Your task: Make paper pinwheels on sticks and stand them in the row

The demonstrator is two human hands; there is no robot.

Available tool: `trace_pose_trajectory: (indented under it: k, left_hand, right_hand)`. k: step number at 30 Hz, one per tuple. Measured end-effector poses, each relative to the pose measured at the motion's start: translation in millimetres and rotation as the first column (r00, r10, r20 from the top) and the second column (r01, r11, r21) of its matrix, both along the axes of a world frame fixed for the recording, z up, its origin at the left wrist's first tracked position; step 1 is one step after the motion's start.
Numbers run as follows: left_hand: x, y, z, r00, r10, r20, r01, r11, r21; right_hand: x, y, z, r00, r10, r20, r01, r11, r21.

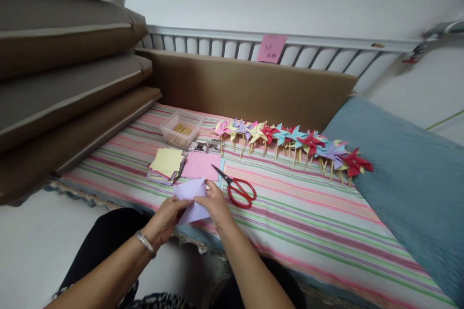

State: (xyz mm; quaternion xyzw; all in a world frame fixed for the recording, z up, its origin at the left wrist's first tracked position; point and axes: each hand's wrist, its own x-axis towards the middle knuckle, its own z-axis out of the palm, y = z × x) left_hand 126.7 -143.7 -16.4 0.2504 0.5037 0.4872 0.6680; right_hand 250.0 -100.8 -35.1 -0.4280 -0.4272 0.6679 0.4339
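A lilac square of paper (194, 210) is held between my two hands at the front edge of the striped cloth. My left hand (167, 217), with a silver bracelet at its wrist, pinches the paper's left side. Opposite it, my right hand (213, 201) grips the right side, its thumb lying on the sheet near the middle. Red-handled scissors (242, 192) rest just right of my right hand, blades pointing up and left. Behind the paper lie a pink sheet stack (202, 166) and a pile of cut squares with yellow on top (167, 161).
A clear plastic box (181, 128) holds short wooden sticks. Beside it sit small open boxes (206, 147) of metal bits. Several paper pinwheels (297, 139) on sticks run in a row to the right. Stacked cushions (72, 67) rise at left; a brown board (246, 84) stands behind.
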Motion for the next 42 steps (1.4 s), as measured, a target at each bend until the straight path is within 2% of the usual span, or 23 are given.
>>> trace_pose_trajectory:
  k: [5,7,8,9,11,13,14,16,19,25,34,42]
  left_hand:
    - [-4,4,1.9,0.997,0.065,-0.034,-0.065,0.998,0.009]
    - [-11,8,3.5,0.995,0.091,-0.051,-0.091,0.996,0.004]
    - [-16,10,4.6,0.993,0.101,-0.059,-0.101,0.995,0.000]
    - [-21,11,6.0,0.992,0.111,-0.065,-0.111,0.994,-0.003]
    - [-30,13,9.4,0.989,0.128,-0.077,-0.130,0.991,-0.011]
    - [-38,14,13.4,0.986,0.146,-0.085,-0.148,0.989,-0.017]
    - [-41,14,15.4,0.984,0.152,-0.088,-0.154,0.988,-0.019]
    - [-44,13,19.1,0.983,0.160,-0.090,-0.162,0.987,-0.015]
    - [-45,12,22.5,0.981,0.166,-0.097,-0.168,0.986,-0.009]
    - [-46,11,18.7,0.980,0.135,-0.146,-0.138,0.990,-0.009]
    - [-41,11,8.0,0.952,-0.015,-0.307,0.021,1.000,0.014]
    - [-33,12,5.0,0.926,-0.121,-0.359,0.144,0.989,0.039]
  right_hand:
    - [-3,-1,-6.2,0.999,-0.054,0.001,0.054,0.998,0.022]
    - [-1,-2,-8.1,0.990,-0.105,0.094,0.092,0.987,0.131]
    - [2,-4,-7.9,0.975,-0.145,0.168,0.103,0.967,0.235]
    - [4,-5,-6.9,0.950,-0.194,0.246,0.094,0.926,0.366]
    - [9,-11,-2.6,0.888,-0.279,0.365,-0.006,0.787,0.616]
    - [11,-19,2.3,0.843,-0.313,0.437,-0.154,0.638,0.754]
    - [11,-22,4.0,0.826,-0.310,0.471,-0.225,0.584,0.780]
    - [9,-28,4.9,0.790,-0.311,0.528,-0.322,0.522,0.790]
    - [4,-31,1.8,0.753,-0.347,0.559,-0.367,0.484,0.794]
    - [2,-28,1.3,0.762,-0.360,0.538,-0.346,0.477,0.808]
    - [2,-23,-0.6,0.796,-0.337,0.503,-0.227,0.604,0.764]
    - [1,-24,0.9,0.752,-0.313,0.580,-0.275,0.651,0.708]
